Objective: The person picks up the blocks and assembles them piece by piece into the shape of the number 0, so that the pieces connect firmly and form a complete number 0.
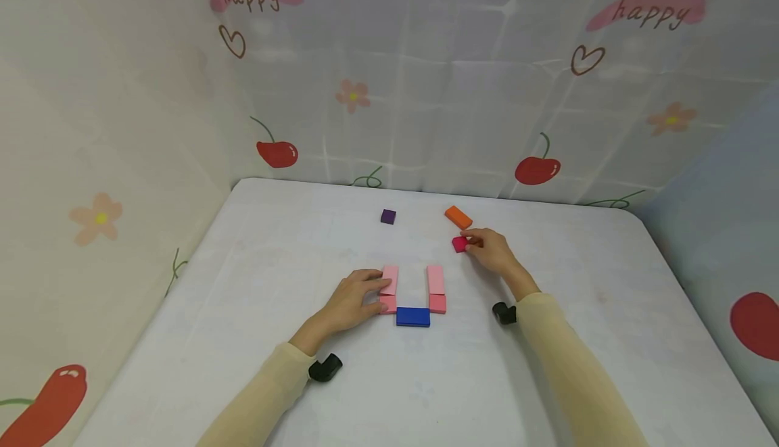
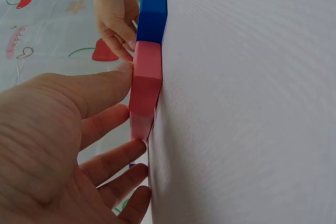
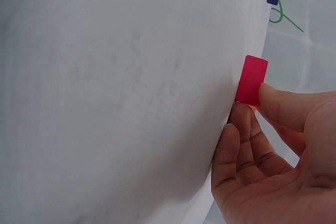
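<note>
The red block lies beyond and right of the blue block, pinched in the right grip. The left grip, loosely spread and clasping nothing, touches the left pink blocks. These, the right pink blocks and blue look placed; red, the orange block and the purple block, beyond blue, seem left over.

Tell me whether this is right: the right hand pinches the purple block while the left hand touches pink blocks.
No: the head view shows the right hand pinching the red block, not the purple block; the left hand does touch pink blocks.
</note>
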`<state>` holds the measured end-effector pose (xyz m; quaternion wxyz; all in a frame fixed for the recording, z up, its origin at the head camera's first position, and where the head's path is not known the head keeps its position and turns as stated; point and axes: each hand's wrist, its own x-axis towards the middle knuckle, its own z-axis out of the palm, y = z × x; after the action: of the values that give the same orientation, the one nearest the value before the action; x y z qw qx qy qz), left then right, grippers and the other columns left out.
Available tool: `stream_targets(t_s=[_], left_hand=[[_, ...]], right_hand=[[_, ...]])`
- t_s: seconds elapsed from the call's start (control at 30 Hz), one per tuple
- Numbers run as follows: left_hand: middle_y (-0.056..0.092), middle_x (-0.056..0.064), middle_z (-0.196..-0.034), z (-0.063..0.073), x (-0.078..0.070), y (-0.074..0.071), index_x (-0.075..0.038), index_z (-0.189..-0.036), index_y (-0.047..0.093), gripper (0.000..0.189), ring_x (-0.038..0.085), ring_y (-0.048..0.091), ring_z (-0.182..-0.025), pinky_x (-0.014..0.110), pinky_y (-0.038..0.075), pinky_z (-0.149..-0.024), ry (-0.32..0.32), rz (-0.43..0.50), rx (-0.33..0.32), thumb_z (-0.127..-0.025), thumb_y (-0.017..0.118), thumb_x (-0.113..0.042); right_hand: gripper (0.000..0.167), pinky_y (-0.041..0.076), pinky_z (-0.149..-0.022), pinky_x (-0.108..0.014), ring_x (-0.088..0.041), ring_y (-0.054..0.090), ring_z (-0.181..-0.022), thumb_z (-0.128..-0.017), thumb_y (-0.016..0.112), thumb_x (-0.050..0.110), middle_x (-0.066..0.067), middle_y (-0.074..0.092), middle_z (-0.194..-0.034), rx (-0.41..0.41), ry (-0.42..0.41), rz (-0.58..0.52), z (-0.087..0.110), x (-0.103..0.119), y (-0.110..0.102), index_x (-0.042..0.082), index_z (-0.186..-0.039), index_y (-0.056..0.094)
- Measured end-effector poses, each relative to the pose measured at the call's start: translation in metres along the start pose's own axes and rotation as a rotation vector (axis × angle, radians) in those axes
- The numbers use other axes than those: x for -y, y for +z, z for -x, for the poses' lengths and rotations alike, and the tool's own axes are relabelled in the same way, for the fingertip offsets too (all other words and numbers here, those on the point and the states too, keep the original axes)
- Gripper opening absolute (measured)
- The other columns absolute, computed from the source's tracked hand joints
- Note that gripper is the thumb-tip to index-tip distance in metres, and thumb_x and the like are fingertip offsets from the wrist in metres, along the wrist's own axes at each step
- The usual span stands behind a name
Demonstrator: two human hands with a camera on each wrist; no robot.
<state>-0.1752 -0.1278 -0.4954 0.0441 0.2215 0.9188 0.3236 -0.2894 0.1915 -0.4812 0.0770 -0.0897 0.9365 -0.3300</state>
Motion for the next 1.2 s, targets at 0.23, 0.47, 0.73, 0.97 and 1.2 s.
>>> stream_targets(t_s=[0.23,0.47,0.73,0.97,1.2], left_hand=[[0.052,0.014,-0.142,0.001,0.001,0.0,-0.011,-0.134,0.061,0.048,0.033,0.042,-0.137,0.055,0.036,-0.107,0.007,-0.008,-0.003,-0.088,0.071,-0.023],[0.051,0.015,-0.143,0.002,0.002,0.001,-0.011,-0.134,0.06,0.048,0.033,0.041,-0.137,0.055,0.035,-0.107,0.007,0.001,0.001,-0.089,0.071,-0.023],[0.051,0.014,-0.143,0.002,0.002,0.002,-0.012,-0.135,0.06,0.048,0.032,0.041,-0.137,0.054,0.036,-0.106,0.012,0.003,-0.001,-0.089,0.071,-0.024],[0.051,0.014,-0.143,0.001,0.001,0.002,-0.012,-0.135,0.06,0.048,0.032,0.041,-0.137,0.054,0.036,-0.106,0.01,0.001,-0.003,-0.089,0.071,-0.024],[0.05,0.015,-0.143,0.001,0.001,0.001,-0.012,-0.135,0.06,0.049,0.033,0.04,-0.137,0.055,0.035,-0.107,0.005,0.005,0.01,-0.09,0.07,-0.025]], right_hand=[[0.036,0.051,-0.093,-0.046,-0.034,0.057,-0.104,-0.095,0.059,0.006,-0.022,0.063,-0.115,0.006,-0.013,0.013,0.001,0.004,0.005,0.002,-0.131,0.06],[0.036,0.052,-0.094,-0.046,-0.033,0.058,-0.104,-0.095,0.061,0.008,-0.021,0.063,-0.116,0.025,-0.032,0.02,0.005,0.012,0.012,0.003,-0.13,0.061],[0.036,0.053,-0.092,-0.044,-0.032,0.058,-0.104,-0.094,0.062,0.009,-0.019,0.064,-0.115,0.05,-0.051,0.006,0.009,0.022,0.018,0.005,-0.129,0.062],[0.034,0.053,-0.09,-0.043,-0.031,0.059,-0.101,-0.093,0.063,0.009,-0.018,0.066,-0.112,0.057,-0.053,-0.006,0.012,0.027,0.021,0.005,-0.128,0.064],[0.034,0.052,-0.09,-0.042,-0.03,0.059,-0.1,-0.093,0.063,0.007,-0.018,0.066,-0.111,0.071,-0.067,-0.012,0.013,0.029,0.023,0.005,-0.127,0.064]])
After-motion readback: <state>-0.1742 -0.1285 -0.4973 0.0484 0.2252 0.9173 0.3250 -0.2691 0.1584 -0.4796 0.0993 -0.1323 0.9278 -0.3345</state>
